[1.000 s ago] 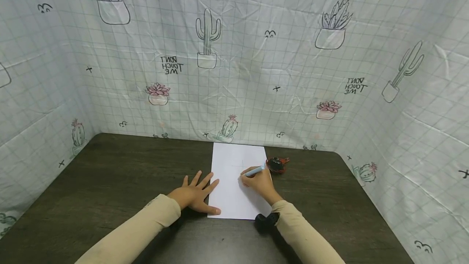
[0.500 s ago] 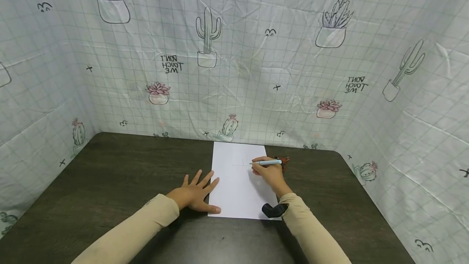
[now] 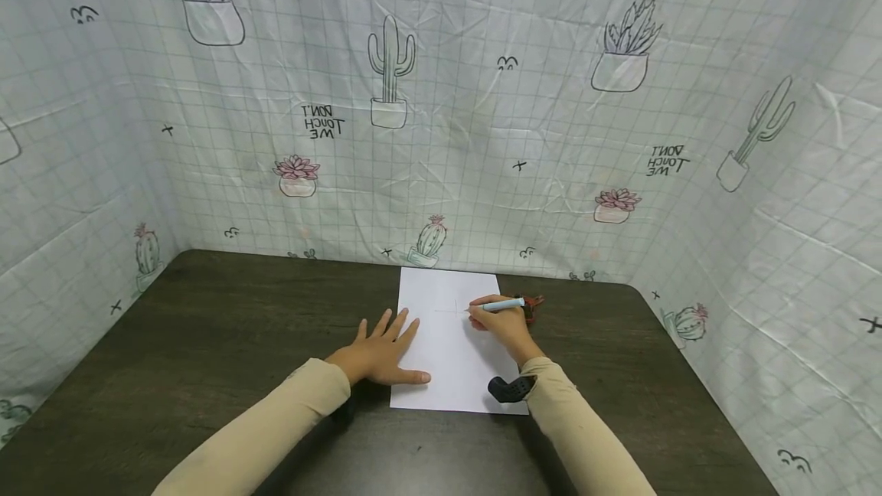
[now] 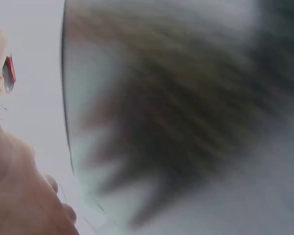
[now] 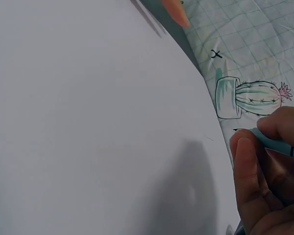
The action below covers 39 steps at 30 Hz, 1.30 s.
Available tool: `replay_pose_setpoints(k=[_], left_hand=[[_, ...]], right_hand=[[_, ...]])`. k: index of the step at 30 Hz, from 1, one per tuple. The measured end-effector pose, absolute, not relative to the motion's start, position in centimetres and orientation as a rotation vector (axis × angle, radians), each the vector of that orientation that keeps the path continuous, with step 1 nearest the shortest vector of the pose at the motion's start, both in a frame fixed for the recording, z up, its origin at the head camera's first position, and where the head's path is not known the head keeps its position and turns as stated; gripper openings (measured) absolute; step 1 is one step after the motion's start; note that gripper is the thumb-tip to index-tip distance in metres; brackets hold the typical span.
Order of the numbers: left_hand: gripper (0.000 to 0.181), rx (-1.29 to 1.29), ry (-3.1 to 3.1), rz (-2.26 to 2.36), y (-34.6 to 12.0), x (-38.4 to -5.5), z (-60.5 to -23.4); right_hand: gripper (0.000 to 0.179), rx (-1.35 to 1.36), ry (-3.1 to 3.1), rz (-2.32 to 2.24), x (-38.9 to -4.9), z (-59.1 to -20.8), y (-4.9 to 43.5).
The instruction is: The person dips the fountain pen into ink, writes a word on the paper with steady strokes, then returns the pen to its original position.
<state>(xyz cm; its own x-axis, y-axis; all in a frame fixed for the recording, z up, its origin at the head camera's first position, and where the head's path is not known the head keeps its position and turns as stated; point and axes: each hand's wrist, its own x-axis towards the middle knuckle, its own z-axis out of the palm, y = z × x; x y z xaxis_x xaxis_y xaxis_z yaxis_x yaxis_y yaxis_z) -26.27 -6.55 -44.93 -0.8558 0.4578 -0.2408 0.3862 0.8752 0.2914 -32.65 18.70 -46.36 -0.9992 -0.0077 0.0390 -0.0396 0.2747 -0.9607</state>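
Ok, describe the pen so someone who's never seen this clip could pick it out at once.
On the dark table, find the white sheet of paper, then the right hand over its right side. The pen is the slim stick pinched in that hand. Its light-blue barrel sets it apart from the partly hidden red-and-dark object just right of the hand.

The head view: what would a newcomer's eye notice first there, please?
The white paper stands out first, bright on the dark table. Over it, the right hand holds a pale blue pen near thin drawn lines, while the left hand lies spread across the paper's left edge. Behind the table hangs a cactus-printed cloth.
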Motion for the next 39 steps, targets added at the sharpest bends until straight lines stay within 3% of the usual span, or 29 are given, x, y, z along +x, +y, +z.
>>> replay_pose_setpoints(k=[24, 39], left_hand=[[0.109, 0.546, 2.684, 0.346, -4.1, -28.5, -47.0], [0.101, 0.524, 2.698, 0.289, -4.0, -27.2, -45.2]], right_hand=[[0.008, 0.003, -2.628, 1.439, -33.9, -47.5, 17.3], [0.009, 0.014, -2.606, 1.42, -34.3, -47.7, 16.9]])
